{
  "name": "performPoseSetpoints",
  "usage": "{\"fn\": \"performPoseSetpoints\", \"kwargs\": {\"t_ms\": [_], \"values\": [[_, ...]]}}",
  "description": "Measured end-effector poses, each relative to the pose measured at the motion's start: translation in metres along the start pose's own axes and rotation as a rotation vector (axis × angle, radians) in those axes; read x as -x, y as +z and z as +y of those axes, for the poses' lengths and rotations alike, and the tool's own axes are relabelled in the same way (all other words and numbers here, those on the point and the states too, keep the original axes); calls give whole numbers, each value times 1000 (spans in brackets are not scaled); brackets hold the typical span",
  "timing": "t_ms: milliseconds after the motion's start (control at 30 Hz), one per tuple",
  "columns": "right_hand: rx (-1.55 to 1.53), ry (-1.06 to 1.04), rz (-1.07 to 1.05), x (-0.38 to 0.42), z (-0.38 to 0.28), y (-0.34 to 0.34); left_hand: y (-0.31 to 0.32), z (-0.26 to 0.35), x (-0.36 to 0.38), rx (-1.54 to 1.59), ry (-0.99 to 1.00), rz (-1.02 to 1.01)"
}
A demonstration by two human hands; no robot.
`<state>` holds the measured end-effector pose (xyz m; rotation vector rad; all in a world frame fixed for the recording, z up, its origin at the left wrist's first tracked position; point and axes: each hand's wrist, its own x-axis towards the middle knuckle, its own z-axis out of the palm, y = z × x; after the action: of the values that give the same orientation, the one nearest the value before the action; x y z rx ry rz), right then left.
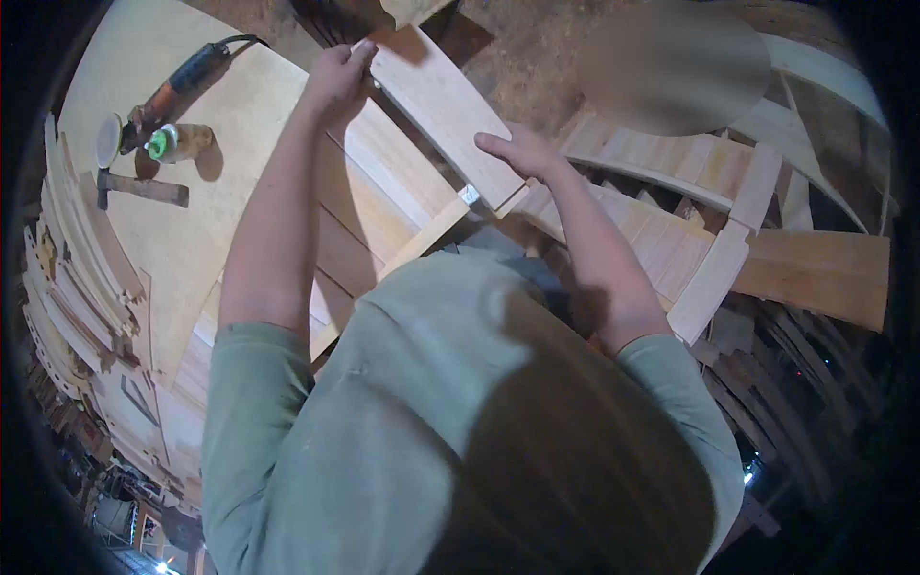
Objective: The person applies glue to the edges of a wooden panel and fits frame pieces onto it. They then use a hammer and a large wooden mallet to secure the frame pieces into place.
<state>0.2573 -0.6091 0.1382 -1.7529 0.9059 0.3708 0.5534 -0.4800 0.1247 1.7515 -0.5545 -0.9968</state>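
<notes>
Both of my hands hold a long pale wooden board (446, 120), tilted above the edge of the workbench. My left hand (340, 81) grips its far left corner, the thumb on the top face. On the opposite long edge, my right hand (522, 153) clasps the board near its close end, thumb on top and fingers mostly hidden beneath. Just under the board lies a slatted wooden panel (379, 168) with a frame rail along its near side. A small shiny metal piece (468, 195) sits by the board's lower corner.
On the plywood bench (225, 192) at left lie an angle grinder (182, 91), a green-capped bottle (192, 141) and a hammer (149, 189). Curved wooden strips (81, 230) are stacked beyond. Slatted wooden assemblies (661, 240) stand at right, beside a brown plank (815, 273).
</notes>
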Motion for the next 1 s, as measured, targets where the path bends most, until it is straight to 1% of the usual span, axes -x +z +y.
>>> {"fn": "performPoseSetpoints", "kwargs": {"t_ms": [33,100,167,200,267,300,333,367,400,500,567,600,667,700,733,800,833,900,933,967,1000], "values": [[-6,22,-20,1,-2,-3,-1,-1,-3,-1,5,3],[-18,45,-52,0,-1,-2,-5,-7,-4,204,-29,-108],[-186,-8,-96,-4,3,-1,-6,-24,-17,183,-19,-107],[-189,-10,-97,-3,0,0,-6,-30,-22,166,0,-110],[109,37,-27,3,-3,0,-5,-35,-27,151,17,-92],[109,38,-23,6,-4,3,-3,-34,-28,143,34,-71],[37,12,-14,10,-6,9,-2,-35,-28,144,33,-75],[-34,-14,-6,13,-7,13,-2,-30,-23,245,-44,-107],[-32,-14,-8,10,-3,13,-3,-25,-19,346,-119,-134],[-101,-34,-37,6,3,13,-7,-35,-24,419,-81,-158],[-96,77,-94,6,0,6,-8,-41,-27,458,-106,-146],[-98,69,-93,0,5,-1,-8,-36,-27,503,-125,-131],[-242,-141,20,-25,15,-20,-9,-26,-17,460,-104,-113],[-423,-118,93,-29,-3,-34,-10,-22,-14,422,-90,-101],[-606,-91,166,-31,-28,-51,-9,-28,-18,466,-108,-97],[-789,-153,285,-53,-41,-76,-7,-21,-13,447,-122,-73],[-801,-157,279,-74,-38,-81,-6,-18,-11,445,-135,-50],[-709,-79,161,-107,-40,-80,-7,-23,-17,404,-149,-23],[-706,-83,152,-115,-41,-56,-6,-24,-17,413,-132,-37],[-298,-167,125,-111,-57,-10,-5,-25,-17,423,-119,-54],[116,-254,99,-107,-70,14,-3,-26,-19,428,-113,-44]]}}
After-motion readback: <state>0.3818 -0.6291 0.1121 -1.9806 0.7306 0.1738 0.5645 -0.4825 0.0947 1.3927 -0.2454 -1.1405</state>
